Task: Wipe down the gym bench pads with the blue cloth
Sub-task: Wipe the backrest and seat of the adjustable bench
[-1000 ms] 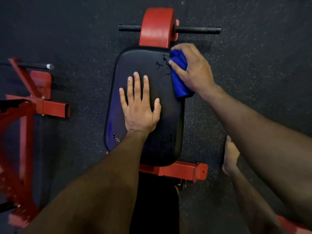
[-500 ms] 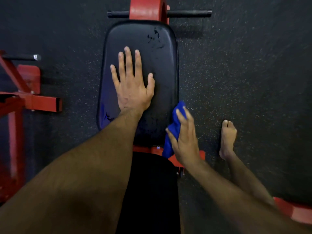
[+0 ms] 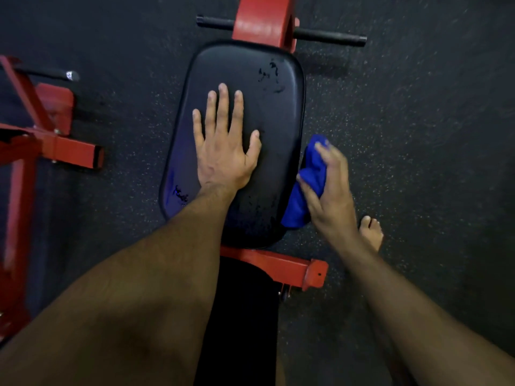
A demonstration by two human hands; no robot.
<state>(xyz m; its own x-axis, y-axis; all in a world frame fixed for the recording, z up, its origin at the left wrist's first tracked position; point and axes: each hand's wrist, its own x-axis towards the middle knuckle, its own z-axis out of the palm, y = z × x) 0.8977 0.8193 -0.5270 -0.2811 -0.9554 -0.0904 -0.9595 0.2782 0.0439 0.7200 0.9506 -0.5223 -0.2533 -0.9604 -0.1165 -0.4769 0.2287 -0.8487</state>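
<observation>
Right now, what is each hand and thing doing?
left hand: flat on the pad, fingers spread.
right hand: holds the blue cloth.
blue cloth: bunched against the pad's right edge.
bench pad: scuffed near the top right.
bare foot: on the floor.

Smooth, faintly glossy black pad (image 3: 267, 112); soft blue cloth (image 3: 309, 188); red painted-metal frame (image 3: 278, 267).

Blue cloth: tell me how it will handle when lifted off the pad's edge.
The cloth is probably floppy: it bunches in folds where the right hand grips it, and its lower end hangs loose beside the pad. It looks light, held by fingers alone. It seems unlikely to slip or roll.
</observation>
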